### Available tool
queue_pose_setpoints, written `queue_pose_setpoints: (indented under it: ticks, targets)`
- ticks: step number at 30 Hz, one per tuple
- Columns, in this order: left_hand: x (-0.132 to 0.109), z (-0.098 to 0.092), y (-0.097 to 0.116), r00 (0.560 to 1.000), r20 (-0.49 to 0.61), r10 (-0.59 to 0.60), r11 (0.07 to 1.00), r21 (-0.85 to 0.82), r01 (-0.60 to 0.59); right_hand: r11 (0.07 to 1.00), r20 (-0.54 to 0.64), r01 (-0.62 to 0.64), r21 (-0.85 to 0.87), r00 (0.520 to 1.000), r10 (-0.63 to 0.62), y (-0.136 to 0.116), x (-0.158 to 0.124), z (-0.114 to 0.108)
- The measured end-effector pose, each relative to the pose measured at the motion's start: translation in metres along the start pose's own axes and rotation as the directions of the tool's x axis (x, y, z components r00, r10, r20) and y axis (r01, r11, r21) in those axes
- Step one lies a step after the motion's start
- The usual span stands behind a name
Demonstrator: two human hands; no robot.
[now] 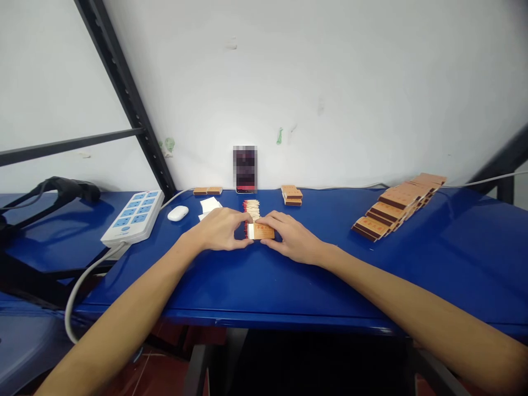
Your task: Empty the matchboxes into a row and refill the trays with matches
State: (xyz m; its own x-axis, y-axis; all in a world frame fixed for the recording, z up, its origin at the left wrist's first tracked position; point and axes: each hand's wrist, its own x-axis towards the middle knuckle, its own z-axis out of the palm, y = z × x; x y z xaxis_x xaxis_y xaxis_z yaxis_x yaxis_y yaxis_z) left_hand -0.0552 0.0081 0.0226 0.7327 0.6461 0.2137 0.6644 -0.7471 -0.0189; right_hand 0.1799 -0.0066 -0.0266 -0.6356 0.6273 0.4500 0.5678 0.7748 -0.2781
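Observation:
Between my two hands a matchbox (pixel 264 231) lies low over the blue table, its white inner tray showing at the left end. My left hand (pixel 221 227) pinches that white end between thumb and fingers. The orange sleeve is gripped at the right by my right hand (pixel 292 237), thumb below and fingers on top. Just behind the box a row of red-tipped matches (pixel 252 208) is laid out, partly hidden by my fingers. White paper pieces (pixel 210 204) lie behind my left hand.
A fanned stack of flat matchbox sleeves (pixel 396 204) spreads at right. Matchboxes (pixel 291 193) are stacked near the wall, others (pixel 207 191) lie farther left. A phone (pixel 245 169) leans on the wall. A power strip (pixel 134 216) and white earbud case (pixel 178 213) sit left on the table (pixel 289 291).

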Motion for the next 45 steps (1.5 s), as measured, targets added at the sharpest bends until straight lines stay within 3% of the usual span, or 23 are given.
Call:
queue_pose_setpoints:
  ticks: [8, 15, 22, 28, 33, 38, 41, 45]
  targets:
    - [0.0, -0.004, 0.002, 0.999, 0.037, 0.0, 0.999, 0.036, -0.002, 0.999, 0.066, 0.009, -0.043, 0.998, -0.006, -0.001, 0.003, 0.001]
    - [0.0, 0.0, -0.003, 0.994, 0.101, -0.045, 0.999, 0.033, 0.042, 0.994, 0.144, -0.045, -0.102, 0.988, 0.059, 0.013, -0.001, -0.019]
    - [0.0, -0.001, -0.003, 0.989, 0.118, -0.086, 0.996, 0.025, 0.084, 0.918, 0.043, -0.313, -0.244, 0.942, 0.333, 0.064, -0.01, -0.032]
    - [0.0, -0.001, -0.002, 0.991, 0.105, -0.078, 0.997, 0.026, 0.076, 0.835, -0.093, -0.426, -0.348, 0.902, 0.422, 0.082, -0.011, -0.031]
    - [-0.001, -0.001, -0.003, 0.993, 0.1, -0.068, 0.998, 0.026, 0.065, 0.824, -0.114, -0.404, -0.397, 0.913, 0.393, 0.081, -0.01, -0.032]
    - [0.0, 0.0, -0.004, 0.993, 0.1, -0.068, 0.997, 0.047, 0.064, 0.798, -0.152, -0.405, -0.447, 0.913, 0.379, 0.06, -0.013, -0.054]
    - [0.0, 0.001, -0.004, 0.993, 0.096, -0.073, 0.996, 0.055, 0.067, 0.723, -0.147, -0.457, -0.518, 0.88, 0.451, 0.041, -0.034, -0.068]
    - [0.0, 0.001, -0.004, 0.995, 0.074, -0.065, 0.997, 0.038, 0.062, 0.592, -0.228, -0.478, -0.649, 0.864, 0.448, 0.031, -0.085, -0.074]
